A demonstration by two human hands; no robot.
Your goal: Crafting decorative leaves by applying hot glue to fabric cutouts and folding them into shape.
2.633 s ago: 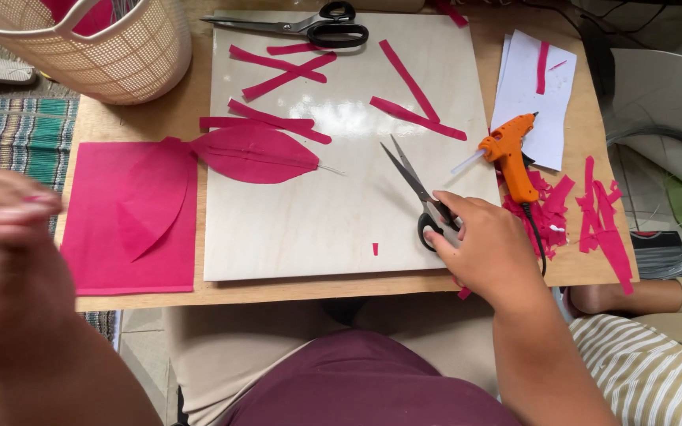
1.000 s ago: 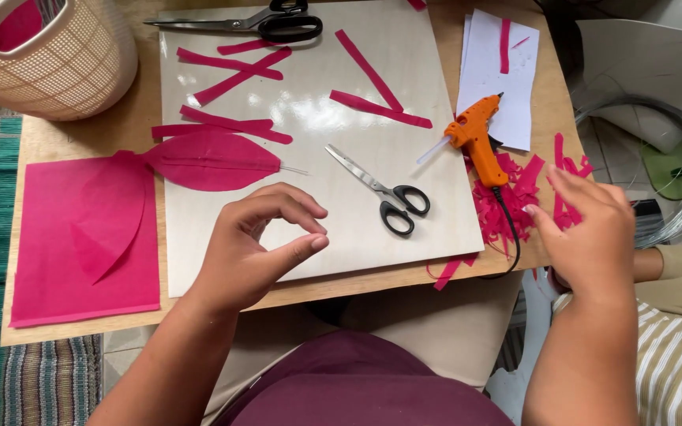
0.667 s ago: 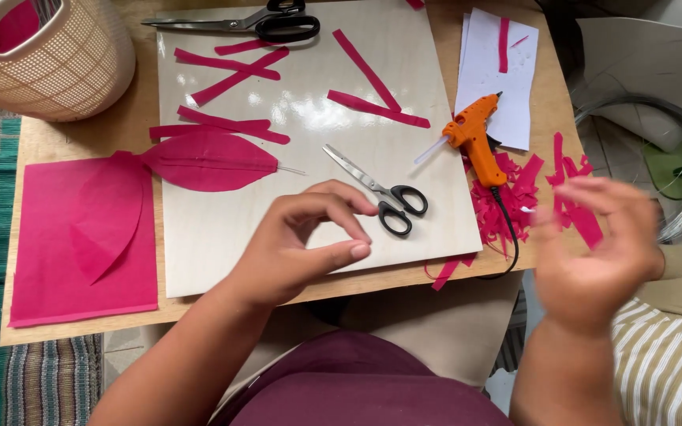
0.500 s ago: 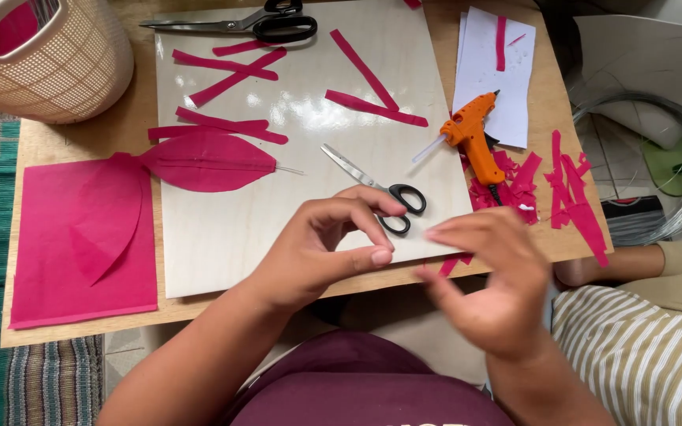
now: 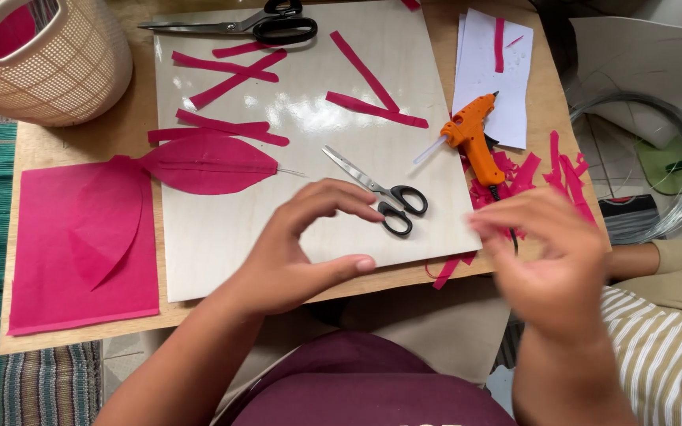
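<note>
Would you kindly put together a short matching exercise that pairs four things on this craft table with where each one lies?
Things:
1. small scissors
2. large scissors
3. orange glue gun
4. pink leaf shape

Places:
A. along the far edge of the pale board
B. at the board's right edge, beside the pink scraps
C. on the board, just beyond the left hand
D. at the board's left edge, its end touching the pink sheet

Pairs: 1-C, 2-A, 3-B, 4-D
</note>
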